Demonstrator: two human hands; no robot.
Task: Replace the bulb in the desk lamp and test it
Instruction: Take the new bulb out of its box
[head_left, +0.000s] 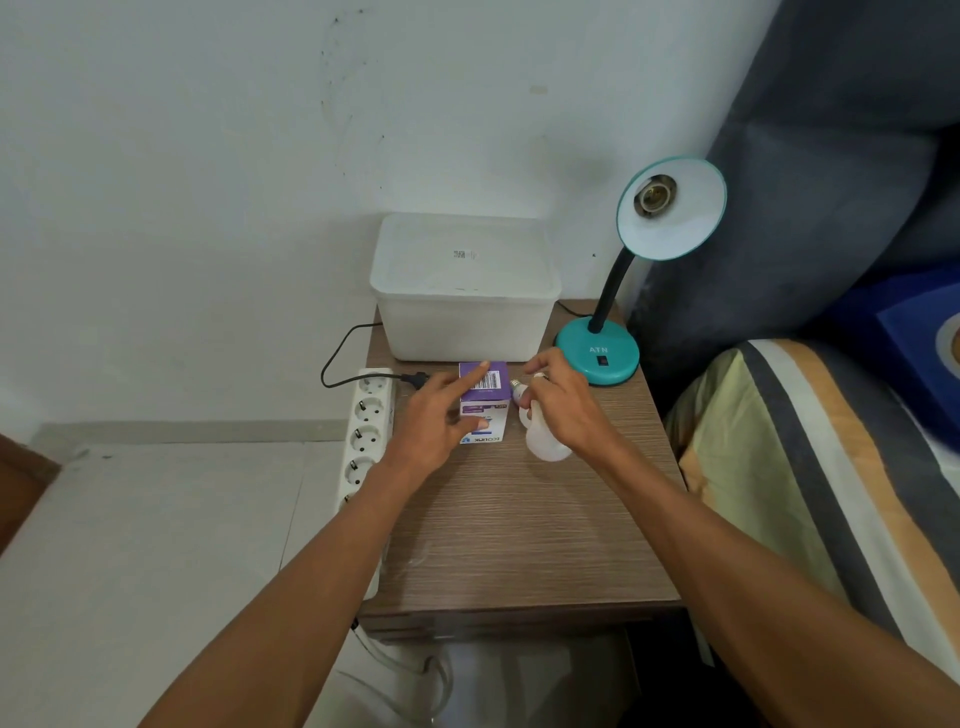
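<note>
A teal desk lamp (597, 353) stands at the table's back right, its shade (675, 218) tilted toward me with the socket (655, 195) empty. A purple and white bulb box (491, 387) stands mid-table. My left hand (441, 415) reaches over it with fingers spread, the index tip on the box top and the thumb against its front face. A white bulb (543, 444) lies on the table to the right of the box, screw base pointing away. My right hand (561, 405) covers its neck, fingers curled around it.
A white lidded plastic container (462, 291) sits behind the box against the wall. A white power strip (366, 426) runs along the table's left edge, with a black plug (415, 378) and cord beside it. A bed with a striped cover (810, 467) is on the right.
</note>
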